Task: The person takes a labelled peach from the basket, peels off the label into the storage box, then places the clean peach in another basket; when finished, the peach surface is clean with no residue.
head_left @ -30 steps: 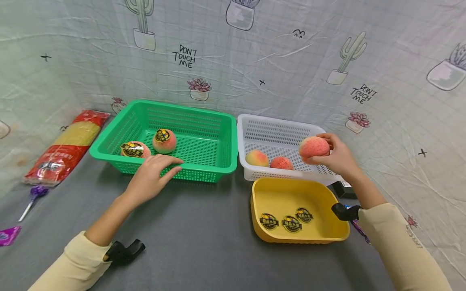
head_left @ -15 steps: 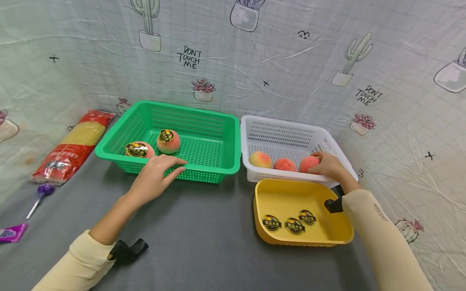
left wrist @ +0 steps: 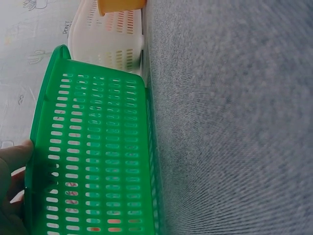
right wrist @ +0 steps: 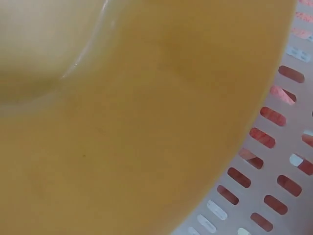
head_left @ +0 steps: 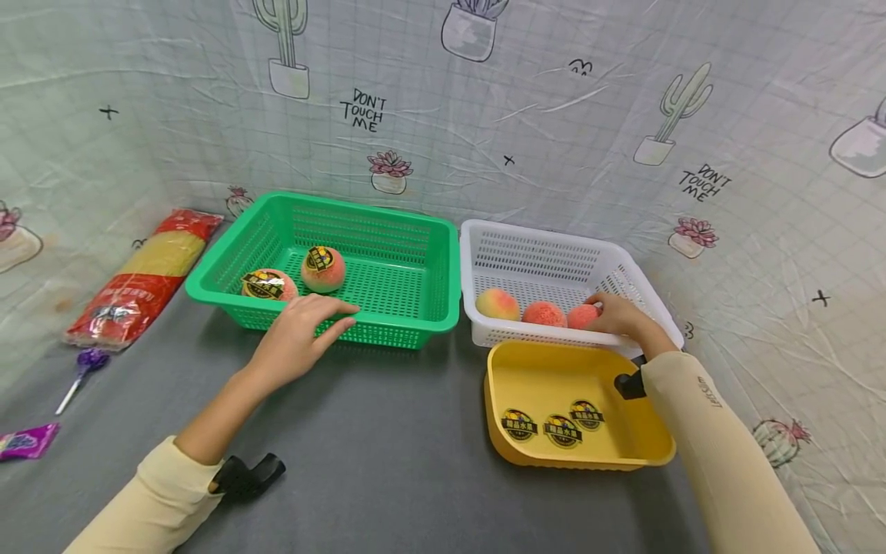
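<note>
My left hand (head_left: 294,336) rests at the front rim of the green basket (head_left: 388,323), thumb and fingers apart and relaxed. Inside that basket lie two peaches, one stickered peach (head_left: 323,269) behind another stickered peach (head_left: 268,285). Down in the white basket (head_left: 529,333), my right hand (head_left: 618,317) holds a red peach (head_left: 583,316) by its right side. Left of it sit a second red peach (head_left: 544,314) and a yellowish peach (head_left: 497,305). The right wrist view shows mostly the yellow tub (right wrist: 132,127), with the white basket's slotted wall (right wrist: 244,196) beside it; the hand is hidden there.
The yellow tub stands before the white basket, with several black-and-gold stickers (head_left: 562,431) in it. Along the left are a red-and-yellow packet (head_left: 141,281), a purple lollipop (head_left: 91,360) and a purple wrapped sweet (head_left: 28,442). A patterned cloth hangs behind.
My right hand has lowered the red peach from above the white basket's right end to its floor, beside the other two. The left hand stays at the green rim.
</note>
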`<state>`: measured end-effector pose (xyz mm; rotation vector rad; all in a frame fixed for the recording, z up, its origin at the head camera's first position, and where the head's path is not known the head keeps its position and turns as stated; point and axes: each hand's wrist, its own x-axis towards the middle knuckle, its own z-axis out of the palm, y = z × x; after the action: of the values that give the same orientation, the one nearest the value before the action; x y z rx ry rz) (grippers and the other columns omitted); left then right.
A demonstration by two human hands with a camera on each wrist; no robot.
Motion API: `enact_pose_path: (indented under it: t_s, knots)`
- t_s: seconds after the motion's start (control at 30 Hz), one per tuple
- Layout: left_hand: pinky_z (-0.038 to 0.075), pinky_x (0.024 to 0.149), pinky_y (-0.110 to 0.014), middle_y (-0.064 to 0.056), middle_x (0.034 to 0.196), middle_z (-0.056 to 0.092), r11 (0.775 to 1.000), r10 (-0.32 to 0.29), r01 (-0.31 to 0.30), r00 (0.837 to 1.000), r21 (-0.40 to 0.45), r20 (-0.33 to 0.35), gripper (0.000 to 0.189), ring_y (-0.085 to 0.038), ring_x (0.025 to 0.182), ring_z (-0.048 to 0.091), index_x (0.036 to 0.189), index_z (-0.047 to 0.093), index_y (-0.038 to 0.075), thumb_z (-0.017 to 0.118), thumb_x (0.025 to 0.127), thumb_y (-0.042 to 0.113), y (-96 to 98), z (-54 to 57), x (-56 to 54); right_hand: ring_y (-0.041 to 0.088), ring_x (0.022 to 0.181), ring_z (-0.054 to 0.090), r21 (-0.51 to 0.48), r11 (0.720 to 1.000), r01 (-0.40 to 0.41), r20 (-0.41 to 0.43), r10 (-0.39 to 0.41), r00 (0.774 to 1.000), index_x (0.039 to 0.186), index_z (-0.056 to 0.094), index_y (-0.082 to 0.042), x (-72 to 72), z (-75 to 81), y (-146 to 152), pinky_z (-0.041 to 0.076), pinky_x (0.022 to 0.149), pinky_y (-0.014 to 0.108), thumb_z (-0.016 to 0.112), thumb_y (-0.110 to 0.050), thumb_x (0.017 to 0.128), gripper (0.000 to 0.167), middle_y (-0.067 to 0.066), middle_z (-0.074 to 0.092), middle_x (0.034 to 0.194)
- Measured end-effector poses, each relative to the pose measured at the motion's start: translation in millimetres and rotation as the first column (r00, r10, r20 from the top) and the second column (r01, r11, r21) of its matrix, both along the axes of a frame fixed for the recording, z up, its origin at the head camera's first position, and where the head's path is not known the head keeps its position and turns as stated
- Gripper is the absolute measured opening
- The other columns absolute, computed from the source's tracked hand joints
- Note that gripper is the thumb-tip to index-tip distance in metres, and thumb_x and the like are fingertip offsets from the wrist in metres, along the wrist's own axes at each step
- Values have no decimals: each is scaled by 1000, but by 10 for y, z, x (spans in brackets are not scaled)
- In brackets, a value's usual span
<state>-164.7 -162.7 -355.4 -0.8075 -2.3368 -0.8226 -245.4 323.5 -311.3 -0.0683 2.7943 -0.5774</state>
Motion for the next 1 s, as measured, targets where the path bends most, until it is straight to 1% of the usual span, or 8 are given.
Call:
enact_pose_path:
  t_s: [0.2, 0.37, 0.47, 0.53, 0.67, 0.77, 0.87, 1.0]
  knots:
    - [41, 90, -48, -8, 106, 67, 1000, 23, -22, 997, -17, 74, 20, -27, 103, 58, 108, 69, 5, 67, 89, 12, -52, 13, 30, 38, 98, 49, 26, 998, -49, 15, 49, 999, 133, 37, 9, -29, 38, -61, 45, 88, 49, 72, -23, 83, 69, 32, 49, 119]
    - [43, 87, -50, -11, 108, 66, 998, 58, -61, 990, 20, 130, 20, -30, 102, 58, 110, 67, 3, 61, 94, 14, -201, 114, 67, 47, 111, 42, 53, 997, -54, 19, 53, 998, 138, 30, 10, -48, 174, -174, 37, 95, 59, 71, -28, 85, 77, 38, 39, 129]
    - [43, 85, -52, -14, 108, 65, 989, 109, -118, 989, 90, 104, 18, -32, 103, 57, 108, 67, 2, 60, 94, 10, -373, 185, 53, 50, 120, 36, 33, 999, -41, -37, 42, 998, 140, 26, 8, -58, 276, -269, 34, 96, 61, 72, -30, 85, 82, 38, 32, 135]
    - [41, 87, -53, -17, 109, 64, 971, 165, -173, 984, 164, 61, 17, -34, 105, 55, 106, 67, -1, 60, 92, 6, -511, 213, 16, 50, 122, 33, 11, 999, -40, -110, 41, 993, 141, 25, 8, -62, 347, -358, 34, 96, 61, 72, -32, 85, 83, 37, 30, 137]
    - [31, 97, -55, -22, 117, 60, 894, 319, -312, 947, 322, 34, 18, -40, 114, 46, 103, 67, -7, 58, 89, 0, -814, 206, -64, 47, 125, 32, -85, 995, -43, -283, 17, 959, 142, 28, 5, -47, 490, -659, 34, 97, 59, 70, -31, 87, 78, 33, 29, 140]
    - [23, 103, -54, -26, 124, 54, 839, 392, -408, 912, 358, 121, 23, -44, 120, 40, 106, 64, -10, 52, 90, 0, -1014, 184, -104, 42, 124, 37, -178, 981, -82, -391, 6, 920, 140, 34, 2, -16, 576, -952, 37, 97, 55, 69, -27, 88, 69, 28, 34, 138]
    - [22, 106, -54, -27, 132, 48, 828, 394, -455, 888, 329, 235, 30, -44, 125, 38, 114, 59, -11, 49, 91, 4, -1146, 162, -145, 37, 122, 41, -269, 950, -160, -437, 28, 899, 138, 39, -1, 28, 635, -1274, 41, 95, 50, 70, -23, 88, 62, 22, 38, 137]
    - [22, 107, -54, -23, 141, 41, 837, 351, -463, 864, 293, 362, 37, -40, 133, 31, 124, 54, -11, 47, 94, 10, -1215, 134, -185, 31, 122, 44, -338, 897, -286, -407, 135, 903, 136, 44, -5, 65, 652, -1725, 43, 95, 44, 70, -22, 88, 58, 15, 42, 135]
